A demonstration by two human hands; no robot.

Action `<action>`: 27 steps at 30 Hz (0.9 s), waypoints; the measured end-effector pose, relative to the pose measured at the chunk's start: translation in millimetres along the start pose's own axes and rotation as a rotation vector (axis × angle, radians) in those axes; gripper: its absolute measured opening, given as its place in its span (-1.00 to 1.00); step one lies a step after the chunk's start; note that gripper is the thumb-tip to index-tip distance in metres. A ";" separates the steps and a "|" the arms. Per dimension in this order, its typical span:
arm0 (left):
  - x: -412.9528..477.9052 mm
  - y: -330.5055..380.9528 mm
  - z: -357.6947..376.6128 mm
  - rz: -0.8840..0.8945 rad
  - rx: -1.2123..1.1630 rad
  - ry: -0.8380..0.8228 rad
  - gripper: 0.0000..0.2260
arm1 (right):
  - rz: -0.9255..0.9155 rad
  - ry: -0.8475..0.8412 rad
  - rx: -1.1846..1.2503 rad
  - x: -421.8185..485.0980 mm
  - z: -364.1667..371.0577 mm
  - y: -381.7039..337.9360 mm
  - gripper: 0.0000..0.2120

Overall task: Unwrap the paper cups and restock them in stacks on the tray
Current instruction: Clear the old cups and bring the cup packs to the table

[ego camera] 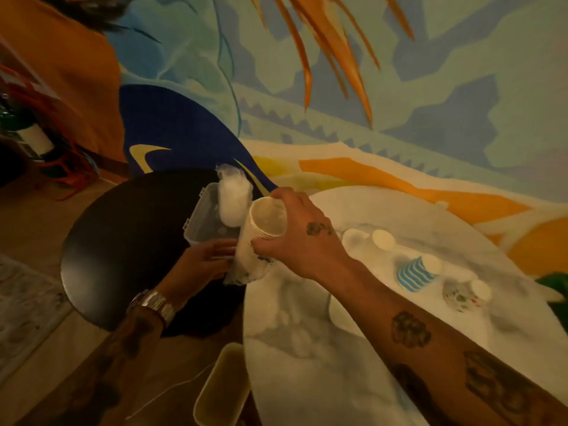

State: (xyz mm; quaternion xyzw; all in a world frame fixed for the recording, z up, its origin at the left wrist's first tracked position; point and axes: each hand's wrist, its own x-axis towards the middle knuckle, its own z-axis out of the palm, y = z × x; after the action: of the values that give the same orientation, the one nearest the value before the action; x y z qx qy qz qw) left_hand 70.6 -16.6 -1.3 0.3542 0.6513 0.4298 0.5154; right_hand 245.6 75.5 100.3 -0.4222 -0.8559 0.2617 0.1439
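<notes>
A stack of white paper cups [264, 222] tilts over the gap between two round tables, its lower part still inside a clear plastic wrapper [242, 269]. My right hand [304, 238] grips the stack near its open rim. My left hand [206, 259] holds the wrapper's lower end. Just behind, a clear plastic box [199, 222] on the black table holds another wrapped white bundle [233, 198]. On the white marble table stand upside-down cup stacks: white ones [382, 239], a blue-striped one [415, 272] and a patterned one [464, 295].
The black round table [123, 241] is on the left, the white marble table [338, 364] on the right. A beige bin [221, 388] stands on the wooden floor below them. A painted wall rises behind. A red stool [61, 167] is at far left.
</notes>
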 end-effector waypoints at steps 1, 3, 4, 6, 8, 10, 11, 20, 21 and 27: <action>-8.0 -0.9 10.5 0.007 0.005 -0.074 -0.65 | 0.017 0.002 0.002 -14.1 -5.0 4.8 -0.30; -17.5 -5.1 27.8 0.000 0.006 -0.168 -0.62 | 0.046 0.007 0.000 -39.8 -13.9 13.1 -0.29; -21.5 -7.4 37.7 -0.021 0.015 -0.188 -0.60 | 0.065 0.012 -0.001 -53.7 -18.8 17.7 -0.29; -28.0 -10.3 59.0 -0.058 0.060 -0.208 -0.56 | 0.107 0.025 0.005 -79.2 -27.5 27.2 -0.28; -35.0 -12.8 84.0 -0.036 0.114 -0.240 -0.52 | 0.150 0.048 0.004 -104.3 -35.0 37.8 -0.28; -42.6 -13.9 108.8 0.008 0.151 -0.266 -0.48 | 0.197 0.069 0.003 -127.8 -40.1 49.8 -0.28; -44.8 -15.3 120.2 0.032 0.158 -0.282 -0.45 | 0.218 0.084 -0.003 -138.5 -42.2 55.7 -0.28; -58.3 -25.9 203.4 0.198 0.268 -0.298 -0.34 | 0.322 0.083 -0.133 -190.4 -47.1 87.8 -0.31; -59.4 -25.2 207.7 0.216 0.273 -0.297 -0.35 | 0.329 0.080 -0.145 -192.6 -46.2 89.3 -0.30; -61.2 -29.0 214.1 0.284 0.327 -0.292 -0.37 | 0.342 0.055 -0.168 -199.5 -37.2 92.7 -0.32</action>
State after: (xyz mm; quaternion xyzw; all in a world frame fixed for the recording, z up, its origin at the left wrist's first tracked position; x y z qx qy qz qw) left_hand 292.3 -41.2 -27.0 0.5788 0.5747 0.3311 0.4744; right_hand 443.1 -24.6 73.0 -0.5791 -0.7862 0.1983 0.0849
